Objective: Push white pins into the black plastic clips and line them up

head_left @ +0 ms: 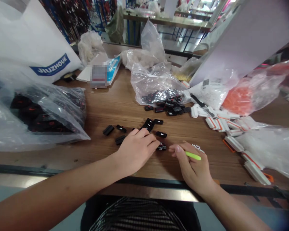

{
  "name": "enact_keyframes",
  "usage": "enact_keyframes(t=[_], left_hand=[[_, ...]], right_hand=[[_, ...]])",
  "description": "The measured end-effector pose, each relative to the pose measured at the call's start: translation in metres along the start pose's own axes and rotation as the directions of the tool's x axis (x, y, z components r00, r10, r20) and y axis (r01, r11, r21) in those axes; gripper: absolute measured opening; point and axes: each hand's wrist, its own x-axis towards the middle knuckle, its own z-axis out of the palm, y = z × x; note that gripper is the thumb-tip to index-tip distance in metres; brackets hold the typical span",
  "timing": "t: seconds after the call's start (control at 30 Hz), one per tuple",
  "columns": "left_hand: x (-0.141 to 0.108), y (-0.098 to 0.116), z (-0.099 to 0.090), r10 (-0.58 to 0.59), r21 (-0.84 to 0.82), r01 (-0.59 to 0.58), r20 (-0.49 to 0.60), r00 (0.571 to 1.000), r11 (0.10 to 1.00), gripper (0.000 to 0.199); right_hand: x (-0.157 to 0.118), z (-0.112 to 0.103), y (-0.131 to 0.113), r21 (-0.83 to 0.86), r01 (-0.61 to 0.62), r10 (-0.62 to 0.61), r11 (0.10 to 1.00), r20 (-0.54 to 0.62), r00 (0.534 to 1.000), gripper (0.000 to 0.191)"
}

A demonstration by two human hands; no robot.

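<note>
My left hand [137, 150] rests low over the table, fingers bent together, with its fingertips on a small black plastic part [162, 146]. Several more black plastic parts lie close around it, among them a loose block [108, 130] on the left and one with two white dots [161, 134] just beyond the fingers. My right hand [195, 165] is closed round a yellow-green pen-like tool [193, 156], whose working end is hidden by the fingers. Small white pieces [197, 148] lie on the table just behind this hand.
A clear bag [156, 83] spills black parts [173, 106] at the back. White cases with orange edges [218, 123] line the right side, near an orange-filled bag [240, 96]. A large bag of black parts [45, 112] stands left. The table edge [156, 183] runs before me.
</note>
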Motion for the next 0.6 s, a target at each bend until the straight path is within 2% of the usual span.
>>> enact_keyframes(t=[0.1,0.4,0.47,0.6], left_hand=[[-0.001,0.000,0.002,0.027,0.019,-0.027,-0.003,1.000,0.999,0.015],[-0.006,0.006,0.003,0.133,0.062,-0.131,-0.020,0.991,0.989,0.015],[-0.008,0.008,0.003,0.140,0.052,-0.139,-0.023,0.990,0.989,0.013],[-0.011,0.011,0.007,0.136,-0.016,-0.136,-0.020,0.991,0.991,0.012]], right_hand=[[-0.001,-0.001,-0.001,0.034,0.002,-0.002,0.999,0.023,1.000,0.019],[-0.003,-0.001,-0.003,0.165,-0.108,0.096,0.980,0.075,0.993,0.023],[-0.003,-0.002,-0.004,0.183,-0.117,0.110,0.976,0.047,0.993,0.024],[-0.004,-0.005,-0.009,0.230,-0.094,0.116,0.969,-0.087,0.989,0.026]])
